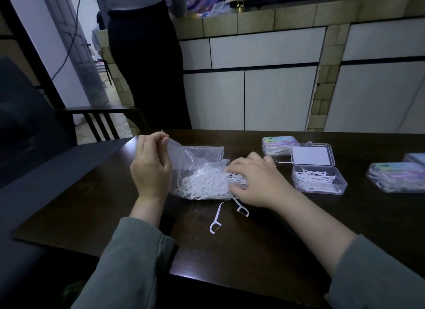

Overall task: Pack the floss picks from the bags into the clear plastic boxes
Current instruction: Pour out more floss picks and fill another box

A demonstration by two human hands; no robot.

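Note:
A clear plastic bag [197, 158] with a heap of white floss picks [202, 185] lies on the dark table [253, 244]. My left hand [150, 168] pinches the bag's upper left corner and lifts it. My right hand [257, 181] reaches into the bag's open right side, its fingers curled on a bunch of picks. Two loose floss picks [217, 219] lie on the table just in front of the bag. To the right stands an open clear box [319, 180] partly filled with picks, its lid [311, 154] folded back.
A closed, filled box [278, 145] sits behind the open one. Two more filled boxes [395, 176] stand at the right edge. A person in dark clothes [147, 55] stands beyond the table by tiled cabinets. A dark chair [32, 129] is at the left.

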